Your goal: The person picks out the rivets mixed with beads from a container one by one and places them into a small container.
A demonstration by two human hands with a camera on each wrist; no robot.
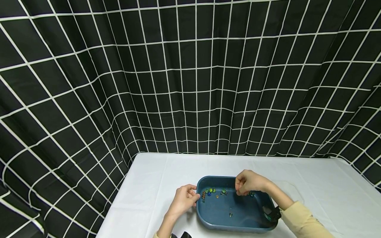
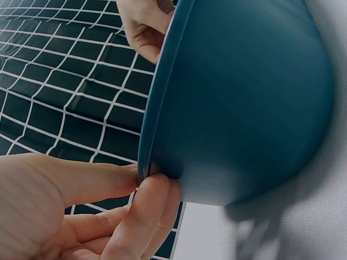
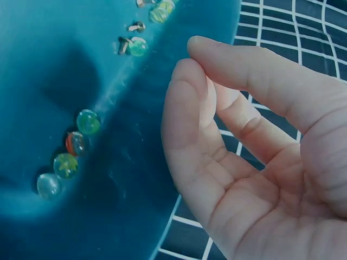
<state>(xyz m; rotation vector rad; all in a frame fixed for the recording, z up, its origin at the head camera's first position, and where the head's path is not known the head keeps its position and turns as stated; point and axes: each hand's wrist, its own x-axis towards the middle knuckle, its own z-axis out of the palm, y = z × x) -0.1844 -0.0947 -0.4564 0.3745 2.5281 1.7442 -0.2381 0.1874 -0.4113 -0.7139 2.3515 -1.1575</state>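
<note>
Meanwhile, a person's left hand (image 1: 184, 200) pinches the near-left rim of a dark blue plastic tray (image 1: 238, 215), thumb and fingers (image 2: 154, 203) closed on its edge. Over the tray's far side hovers the right hand (image 1: 249, 182), fingers loosely curled and holding nothing visible. Glass marbles (image 3: 70, 154) lie scattered on the tray floor just beneath that hand. Beneath everything, a white tablecloth (image 1: 148, 185) meets a black grid-patterned curtain (image 1: 190, 76).
</note>
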